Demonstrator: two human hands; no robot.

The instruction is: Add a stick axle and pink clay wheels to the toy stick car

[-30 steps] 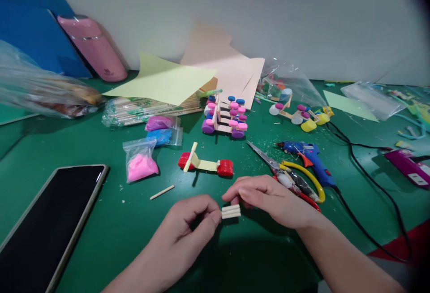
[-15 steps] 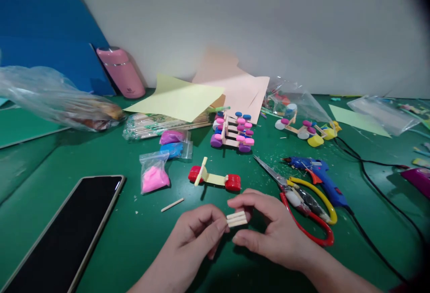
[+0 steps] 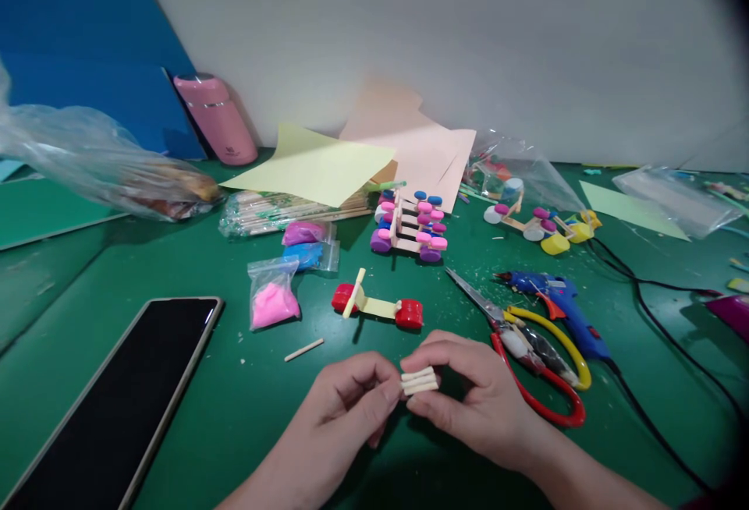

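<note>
In front of me, several short pale wooden sticks (image 3: pixel 420 380) lie side by side as a small flat piece. My left hand (image 3: pixel 354 397) pinches its left end between thumb and forefinger. The thumb and forefinger of my right hand (image 3: pixel 471 389) close on its upper and lower edges. Just beyond the hands stands a small model scooter (image 3: pixel 379 308) with red wheels, a pale yellow deck and an upright handle. One loose wooden stick (image 3: pixel 303 349) rests on the green table, left of it.
Scissors (image 3: pixel 520 338) and a blue glue gun (image 3: pixel 555 307) with its cord lie to the right. A phone (image 3: pixel 117 401) is at left, near bags of pink clay (image 3: pixel 274 303) and blue clay (image 3: pixel 304 255). Behind stand more models (image 3: pixel 409 229), paper sheets (image 3: pixel 316 163) and a pink flask (image 3: pixel 218 120).
My right thumb and forefinger have closed in onto the edges of the stick piece. My left hand keeps its pinch. The whole view has shifted slightly.
</note>
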